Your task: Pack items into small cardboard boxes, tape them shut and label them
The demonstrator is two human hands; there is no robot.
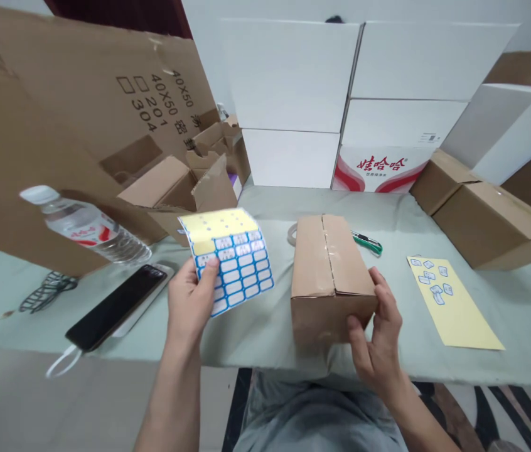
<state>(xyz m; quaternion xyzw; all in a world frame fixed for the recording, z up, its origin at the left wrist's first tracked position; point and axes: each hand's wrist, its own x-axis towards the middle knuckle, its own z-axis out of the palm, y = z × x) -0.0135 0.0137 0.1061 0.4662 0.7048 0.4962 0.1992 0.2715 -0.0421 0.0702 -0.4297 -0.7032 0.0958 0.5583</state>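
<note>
My left hand (190,298) pinches a bent sheet of blue-bordered sticker labels (241,263), whose top strip is yellow backing. My right hand (378,333) grips the near right corner of a taped brown cardboard box (326,270), which lies on the green-grey table cover (256,345). Behind the box are a roll of packing tape (292,234) and a green utility knife (368,243). To the right lies a yellow backing sheet (451,301) with several labels stuck on it.
A black phone (115,307), a dark coiled cable (48,292) and a tilted water bottle (89,226) are on the left. A large flat cardboard sheet (72,119) leans there. White cartons (341,107) stack behind the table, and brown boxes (496,220) stand at right.
</note>
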